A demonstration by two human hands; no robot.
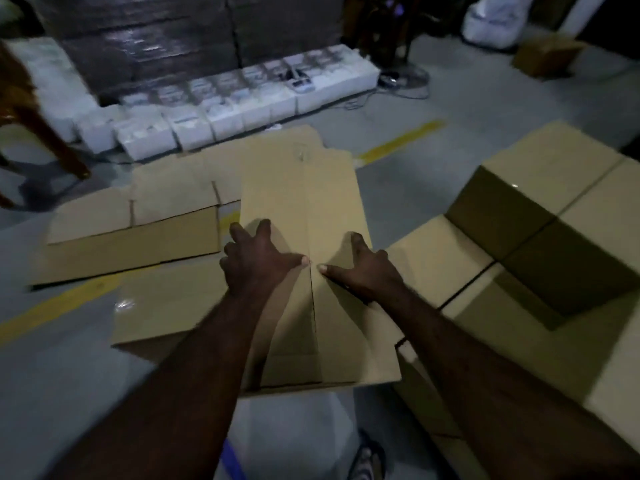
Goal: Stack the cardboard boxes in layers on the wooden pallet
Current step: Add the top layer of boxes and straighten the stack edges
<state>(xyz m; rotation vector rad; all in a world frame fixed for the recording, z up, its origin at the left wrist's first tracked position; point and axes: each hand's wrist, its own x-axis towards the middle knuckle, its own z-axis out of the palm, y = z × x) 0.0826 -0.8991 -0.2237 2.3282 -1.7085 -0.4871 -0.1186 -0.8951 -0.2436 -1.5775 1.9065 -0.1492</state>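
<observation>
A cardboard box (311, 258) is pressed by the flat, open left hand (254, 259) and right hand (363, 268), nothing gripped; uneven pressure could let its flaps spring open.

left hand (254, 261): bare, no glove
right hand (363, 268): bare, no glove
forearms: bare, no sleeves visible
footwear (367, 462): patterned shoe, blurred

Matt brown cardboard box (304, 209), glossy plastic-wrapped pallet load (194, 39), smooth grey concrete floor (69, 375).
</observation>
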